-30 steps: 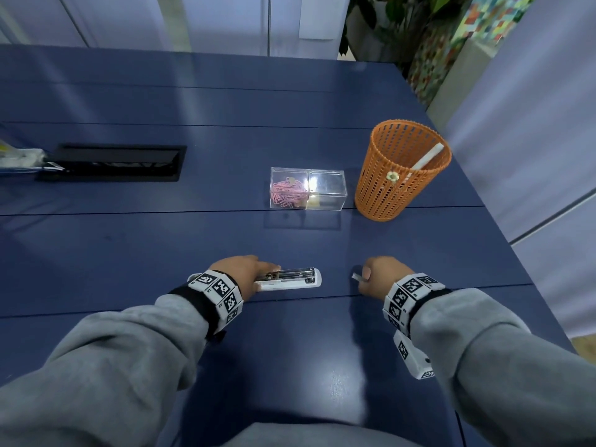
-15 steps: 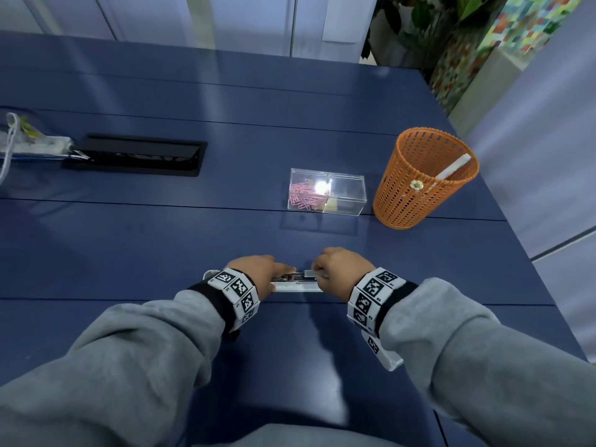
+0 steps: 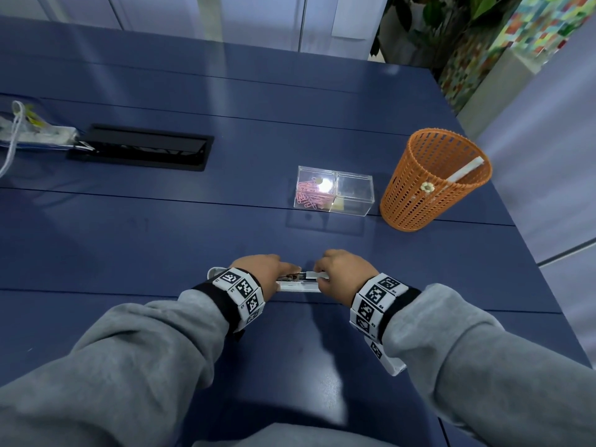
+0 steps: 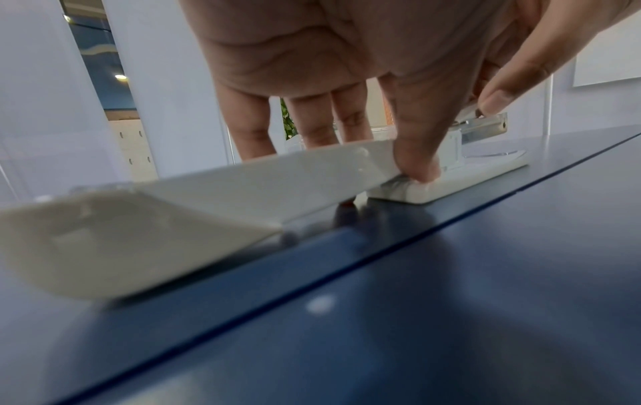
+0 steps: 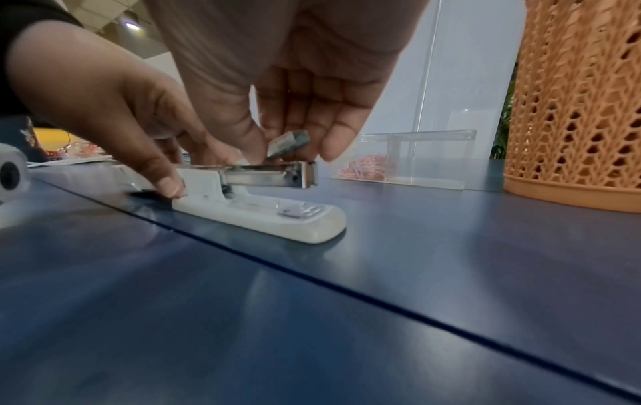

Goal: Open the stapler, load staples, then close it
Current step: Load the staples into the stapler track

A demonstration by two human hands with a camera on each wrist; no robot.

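White stapler [image 5: 263, 211] lies open; left hand [image 5: 114, 109] grips its hinge, right hand [image 5: 288, 82] pinches staples [image 5: 289, 143] above the channel.

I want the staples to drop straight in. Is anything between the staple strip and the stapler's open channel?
Nothing visible. The right hand pinches the staple strip just above the stapler channel; the left hand holds the stapler's rear.

The blue surface [image 3: 161, 240] carries an open white stapler [image 3: 298, 283]; beyond the stapler stand a clear box [image 3: 335, 195] and an orange basket [image 3: 429, 188].
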